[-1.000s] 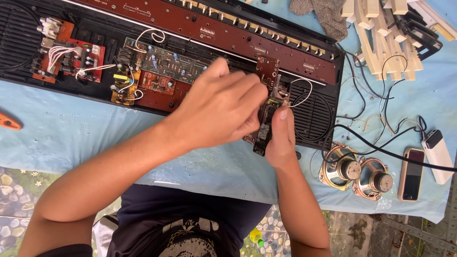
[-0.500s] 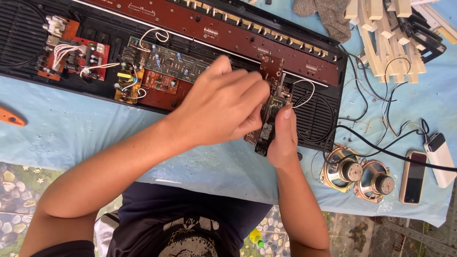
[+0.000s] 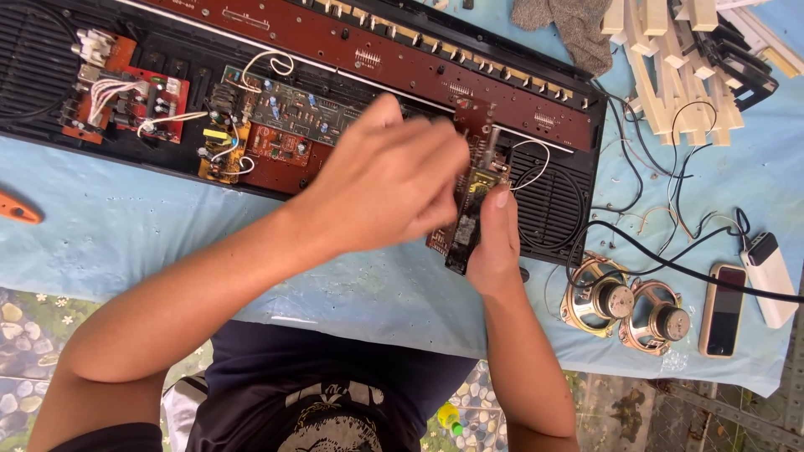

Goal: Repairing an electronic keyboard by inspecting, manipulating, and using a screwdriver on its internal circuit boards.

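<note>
An opened black electronic keyboard case (image 3: pixel 50 59) lies across the blue cloth, with brown circuit boards (image 3: pixel 276 117) and wires inside. My right hand (image 3: pixel 494 243) grips a small brown and green circuit board (image 3: pixel 471 209) tilted up from the case's near edge. My left hand (image 3: pixel 389 180) reaches across it with fingers curled onto the same board, and its blur hides what the fingertips pinch.
Two round loudspeakers (image 3: pixel 624 305) lie at the right, wired to the case. Beside them are a phone (image 3: pixel 722 310) and a white power bank (image 3: pixel 770 276). Cream keyboard keys (image 3: pixel 662 59) are piled top right. An orange tool handle (image 3: pixel 17 209) pokes in at the left.
My left hand has shifted slightly over the small board and is now blurred by motion. My right hand keeps its grip in the same place.
</note>
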